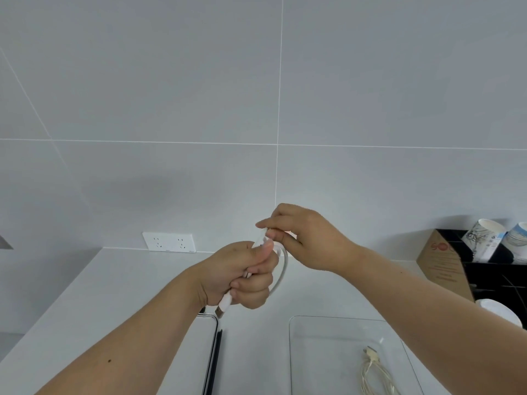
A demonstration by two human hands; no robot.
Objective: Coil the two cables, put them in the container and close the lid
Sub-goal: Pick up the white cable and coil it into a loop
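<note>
Presently, frame centre: left hand [245, 276] fisted round white USB cable [282, 269] loops, keeping them gathered; right hand [302, 238] pinches its free end. Lower right: coiled cable [376, 374] inside clear container [313, 323], stowed already.

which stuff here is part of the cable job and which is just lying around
Part of the job:
white cable being coiled in the left hand and right hand
coiled cable in the clear container
lid

Lying about:
paper cups
cardboard box
wall socket
</note>
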